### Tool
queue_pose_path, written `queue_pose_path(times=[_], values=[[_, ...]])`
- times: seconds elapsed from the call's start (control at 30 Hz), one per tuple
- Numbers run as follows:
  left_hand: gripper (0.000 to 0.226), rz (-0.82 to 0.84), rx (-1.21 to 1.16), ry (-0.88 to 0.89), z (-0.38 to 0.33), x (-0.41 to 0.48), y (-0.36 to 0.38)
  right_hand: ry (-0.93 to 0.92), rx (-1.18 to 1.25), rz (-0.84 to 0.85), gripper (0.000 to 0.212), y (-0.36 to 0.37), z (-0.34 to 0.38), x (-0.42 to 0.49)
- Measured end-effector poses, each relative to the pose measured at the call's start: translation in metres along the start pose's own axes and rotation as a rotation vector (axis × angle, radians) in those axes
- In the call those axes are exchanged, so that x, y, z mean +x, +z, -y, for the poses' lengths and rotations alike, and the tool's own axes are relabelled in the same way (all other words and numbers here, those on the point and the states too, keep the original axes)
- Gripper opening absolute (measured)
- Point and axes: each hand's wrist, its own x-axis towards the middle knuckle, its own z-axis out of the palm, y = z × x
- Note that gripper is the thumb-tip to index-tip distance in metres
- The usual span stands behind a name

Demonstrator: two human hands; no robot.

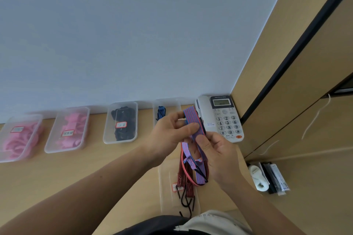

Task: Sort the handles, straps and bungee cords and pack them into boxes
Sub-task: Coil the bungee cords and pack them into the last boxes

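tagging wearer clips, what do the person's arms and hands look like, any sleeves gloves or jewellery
The left forearm and right forearm are bare as far as the frame shows, with no sleeves in view. The left hand and right hand wear no gloves, and no rings, watch or wristband show.

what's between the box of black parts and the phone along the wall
Head view: a clear box holding a blue striped cord stands there, its near end hidden by the left hand holding a striped strap.
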Motion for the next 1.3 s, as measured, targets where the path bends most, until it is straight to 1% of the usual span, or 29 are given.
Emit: queue_pose_path(times=[0.1, 0.27, 0.33, 0.43, 0.57, 0.63, 0.77, 0.83, 1.03, 1.07, 1.13, 1.17, 1.2, 1.3], values=[[0.026, -0.037, 0.025, 0.060, 0.000, 0.001, 0.000, 0.011, -0.033, -0.055, 0.018, -0.001, 0.002, 0.001], [0.031, -0.088, 0.105, 0.209, -0.003, 0.002, 0.001, 0.054, 0.001, -0.063, 0.035, -0.001, 0.005, 0.002], [0.033, -0.146, 0.229, 0.284, -0.002, 0.003, 0.000, 0.052, 0.020, -0.069, 0.041, -0.002, 0.006, 0.002], [0.038, -0.176, 0.439, 0.409, 0.002, 0.000, -0.003, 0.042, 0.042, -0.057, 0.042, 0.000, 0.012, 0.001], [0.025, -0.210, 0.788, 0.559, 0.007, -0.005, -0.001, 0.032, 0.132, -0.037, 0.041, 0.004, 0.022, 0.000], [0.025, -0.243, 0.862, 0.650, 0.009, -0.004, -0.001, 0.031, 0.139, -0.038, 0.041, 0.004, 0.024, 0.000], [0.026, -0.242, 1.046, 0.921, 0.013, 0.002, -0.004, 0.048, 0.151, -0.060, 0.037, 0.005, 0.024, 0.001], [0.029, -0.230, 1.125, 0.979, 0.015, 0.004, -0.009, 0.040, 0.153, -0.045, 0.040, 0.006, 0.022, 0.000], [0.034, -0.153, 1.234, 0.912, 0.020, 0.001, -0.016, 0.048, 0.196, 0.002, 0.036, 0.005, 0.018, -0.001], [0.035, -0.133, 1.239, 0.908, 0.019, 0.000, -0.017, 0.055, 0.205, 0.013, 0.036, 0.005, 0.017, -0.001], [0.037, -0.100, 1.196, 0.880, 0.020, -0.001, -0.019, 0.060, 0.226, 0.036, 0.030, 0.004, 0.016, -0.002], [0.038, -0.086, 1.116, 0.832, 0.020, -0.003, -0.019, 0.062, 0.234, 0.047, 0.027, 0.003, 0.015, -0.002], [0.040, -0.078, 0.986, 0.755, 0.020, -0.005, -0.018, 0.065, 0.242, 0.055, 0.027, 0.002, 0.015, -0.003], [0.044, -0.110, 0.398, 0.401, 0.013, -0.010, -0.007, 0.056, 0.253, 0.081, 0.030, -0.001, 0.016, -0.005]])
